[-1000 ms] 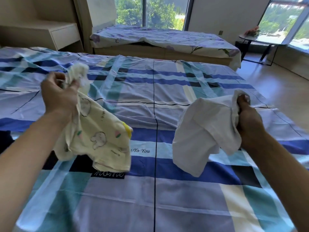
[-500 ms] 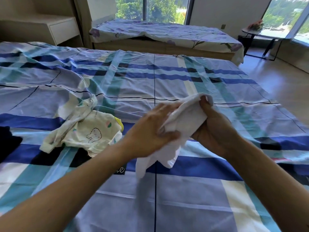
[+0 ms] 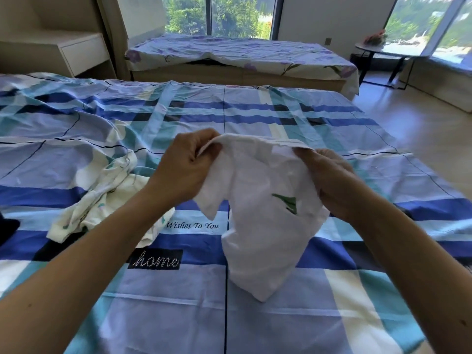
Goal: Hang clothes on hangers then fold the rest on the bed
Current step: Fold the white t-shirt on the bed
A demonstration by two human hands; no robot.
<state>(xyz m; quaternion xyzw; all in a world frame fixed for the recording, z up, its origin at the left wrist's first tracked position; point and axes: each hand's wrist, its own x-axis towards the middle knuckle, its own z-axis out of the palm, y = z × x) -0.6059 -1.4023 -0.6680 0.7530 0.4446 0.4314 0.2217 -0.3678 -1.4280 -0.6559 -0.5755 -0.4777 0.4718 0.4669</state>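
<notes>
Both hands hold up a small white garment point(image 3: 263, 226) with a green mark on its front, above the blue plaid bed point(image 3: 268, 328). My left hand point(image 3: 187, 166) pinches its upper left edge and my right hand point(image 3: 329, 180) grips its upper right edge. The cloth hangs down between them, its lowest corner close to the sheet. A cream printed baby garment point(image 3: 107, 200) lies crumpled on the bed to the left, partly hidden by my left forearm.
A dark piece of clothing point(image 3: 7, 227) shows at the bed's left edge. Behind stand a second bed with a floral cover point(image 3: 242, 53), a white nightstand point(image 3: 76, 52) at the far left and a small round table point(image 3: 383, 51) by the windows. Wooden floor runs along the right.
My left hand dropped the cream printed garment on the bed, then came over and took the white garment. Both hands now spread the white garment apart so it hangs open.
</notes>
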